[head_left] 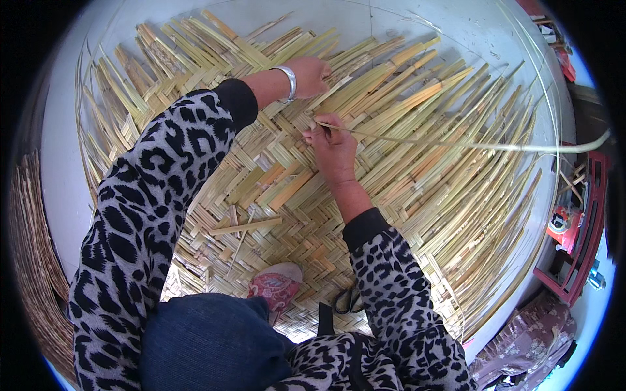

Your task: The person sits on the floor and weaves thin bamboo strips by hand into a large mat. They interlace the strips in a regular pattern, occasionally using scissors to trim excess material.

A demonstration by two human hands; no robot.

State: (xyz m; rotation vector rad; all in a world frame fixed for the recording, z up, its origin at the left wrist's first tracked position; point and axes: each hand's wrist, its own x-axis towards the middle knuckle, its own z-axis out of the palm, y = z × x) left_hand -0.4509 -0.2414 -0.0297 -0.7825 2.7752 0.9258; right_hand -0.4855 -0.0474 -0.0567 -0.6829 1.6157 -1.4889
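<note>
— What is seen nearest?

— Black scissors (pixel 347 302) and a patterned shoe (pixel 276 285) are laid on the woven mat (pixel 274 195), which is spread on the floor.

— And further out?

— A long pale strip (pixel 456 143) is pinched in the closed grip of the right hand (pixel 334 151) — its end is held at the weave. Beyond, the left hand (pixel 308 77) is pressed, fingers curled, on the loose strips (pixel 404 78).
</note>
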